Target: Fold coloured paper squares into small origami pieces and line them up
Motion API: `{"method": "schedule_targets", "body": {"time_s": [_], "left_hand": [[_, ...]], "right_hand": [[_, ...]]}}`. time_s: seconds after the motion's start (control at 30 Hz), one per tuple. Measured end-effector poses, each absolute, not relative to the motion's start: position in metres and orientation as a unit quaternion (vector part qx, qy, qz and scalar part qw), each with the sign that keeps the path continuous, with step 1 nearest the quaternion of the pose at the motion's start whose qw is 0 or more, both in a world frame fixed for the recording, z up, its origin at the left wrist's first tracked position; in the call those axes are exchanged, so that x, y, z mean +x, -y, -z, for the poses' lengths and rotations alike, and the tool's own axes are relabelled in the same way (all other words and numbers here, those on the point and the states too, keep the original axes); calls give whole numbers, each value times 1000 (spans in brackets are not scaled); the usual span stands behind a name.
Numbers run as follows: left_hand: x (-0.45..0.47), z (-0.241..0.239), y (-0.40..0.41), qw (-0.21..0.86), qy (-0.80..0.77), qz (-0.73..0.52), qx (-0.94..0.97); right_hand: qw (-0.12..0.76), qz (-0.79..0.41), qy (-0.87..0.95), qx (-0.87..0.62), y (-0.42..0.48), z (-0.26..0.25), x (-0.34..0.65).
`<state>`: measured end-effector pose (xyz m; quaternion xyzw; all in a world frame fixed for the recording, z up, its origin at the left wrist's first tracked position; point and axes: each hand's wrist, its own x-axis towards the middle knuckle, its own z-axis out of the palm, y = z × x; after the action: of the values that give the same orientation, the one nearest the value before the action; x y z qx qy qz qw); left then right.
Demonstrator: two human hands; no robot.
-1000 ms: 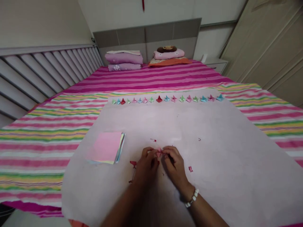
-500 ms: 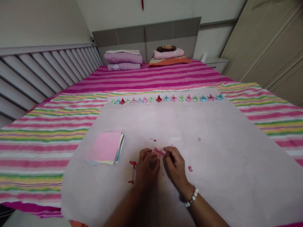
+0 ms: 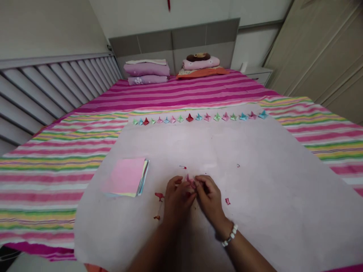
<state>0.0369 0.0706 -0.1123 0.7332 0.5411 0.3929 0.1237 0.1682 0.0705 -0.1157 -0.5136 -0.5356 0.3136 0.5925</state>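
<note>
A small pink folded paper boat (image 3: 189, 180) is held between my two hands, low over the pale sheet (image 3: 255, 211). My left hand (image 3: 178, 198) is closed on its near left side, with the fingers bent over it. Pinching the right side of the paper, my right hand (image 3: 210, 194) has a white beaded bracelet (image 3: 230, 235) on its wrist. The fingers hide much of the paper. Just beyond my hands lies a small red-tipped pin-like piece (image 3: 183, 167). Red scraps (image 3: 159, 195) lie left of my left hand.
A stack of coloured paper squares (image 3: 127, 175), pink on top, lies at left. Along the sheet's far edge stands a row of several folded paper boats (image 3: 189, 118). A red scrap (image 3: 227, 201) is at right. Folded bedding (image 3: 147, 70) sits by the headboard; a bed rail (image 3: 65, 81) runs left.
My left fingers have shifted right and closer to my right hand, over the near side of the pink paper. A point of the paper now stands up more. My right hand stays nearly in place.
</note>
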Motion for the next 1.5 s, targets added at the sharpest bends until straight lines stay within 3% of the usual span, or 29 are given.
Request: {"method": "schedule_targets", "body": {"time_s": [0.27,0.6,0.8,1.13,1.4,1.5], "left_hand": [[42,110,-75,110,-542,-383,740],[23,97,-77,213,-539,-322,749],[30,88,-74,183,-539,-243,785],[25,89,-72,154,-535,-221,800],[14,74,-79,182,-503,-316,783],[-14,58,-109,144,-515,-363,763]], "right_hand": [[606,-336,506,-513,-73,115,172],[564,-318,573,-504,-86,99,172],[556,-303,578,-514,-94,100,172],[576,-300,556,-519,-96,107,173],[587,-300,539,-524,-88,107,174],[593,-287,543,-521,-89,111,175]]}}
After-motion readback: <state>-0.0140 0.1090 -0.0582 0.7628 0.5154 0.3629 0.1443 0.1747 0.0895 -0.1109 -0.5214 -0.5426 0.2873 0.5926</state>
